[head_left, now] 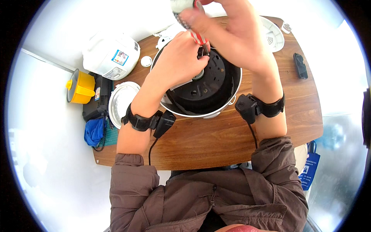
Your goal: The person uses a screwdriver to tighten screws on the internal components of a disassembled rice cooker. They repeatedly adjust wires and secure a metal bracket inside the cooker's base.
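A large pot-like appliance body (232,89) with a dark interior holds a black disc (210,89) with holes. My left hand (179,60) is curled over the disc, thumb and fingers closed near the shaft of a red-and-white striped screwdriver (198,36); what they grip is hidden. My right hand (239,42), raised above the pot's upper right, is closed around the top of the screwdriver, where a blurred pale object with a red edge (181,7) shows at the fingertips. The screwdriver points down into the pot. Black straps with devices are on both wrists.
A white appliance (104,54), yellow container (81,85), black case (92,110), blue cloth (93,132) and white lid (118,96) crowd the left. A white round part (276,40) and black object (300,65) lie right on the wooden table (205,143). A blue bag (309,170) is below right.
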A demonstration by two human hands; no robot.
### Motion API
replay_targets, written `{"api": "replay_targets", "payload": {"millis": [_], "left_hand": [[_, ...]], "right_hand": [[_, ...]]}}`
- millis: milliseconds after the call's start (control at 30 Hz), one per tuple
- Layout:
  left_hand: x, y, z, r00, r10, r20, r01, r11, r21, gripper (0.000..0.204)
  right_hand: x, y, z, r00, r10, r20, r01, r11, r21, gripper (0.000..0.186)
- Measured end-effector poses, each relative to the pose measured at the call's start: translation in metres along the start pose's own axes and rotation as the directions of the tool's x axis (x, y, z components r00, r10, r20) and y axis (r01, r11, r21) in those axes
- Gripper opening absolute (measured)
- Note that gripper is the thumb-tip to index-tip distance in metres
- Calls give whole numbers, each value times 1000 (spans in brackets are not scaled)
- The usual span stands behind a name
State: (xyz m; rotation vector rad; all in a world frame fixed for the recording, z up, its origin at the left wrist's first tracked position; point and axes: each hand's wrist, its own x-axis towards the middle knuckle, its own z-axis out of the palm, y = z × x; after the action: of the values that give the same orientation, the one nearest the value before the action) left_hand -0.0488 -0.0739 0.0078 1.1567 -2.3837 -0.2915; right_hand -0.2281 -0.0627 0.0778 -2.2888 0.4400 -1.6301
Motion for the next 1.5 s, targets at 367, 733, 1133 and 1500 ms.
{"api": "replay_targets", "payload": {"millis": [367,733,1133,1500], "left_hand": [[0,3,-1,1000,20,-22,-20,1000,17,17],[0,-1,1,1000,-5,17,4,1000,14,17],[1,-5,7,990,106,-89,-104,994,22,14],[3,1,3,996,62,-58,-61,998,7,16]], "right_hand": [[-2,-4,4,994,67,-91,-73,995,-61,44],[-4,1,3,987,96,-130,-109,989,-97,41],[-3,-12,9,985,81,-149,-96,991,-92,36],[-8,30,13,979,-85,-187,85,996,-10,35]]}}
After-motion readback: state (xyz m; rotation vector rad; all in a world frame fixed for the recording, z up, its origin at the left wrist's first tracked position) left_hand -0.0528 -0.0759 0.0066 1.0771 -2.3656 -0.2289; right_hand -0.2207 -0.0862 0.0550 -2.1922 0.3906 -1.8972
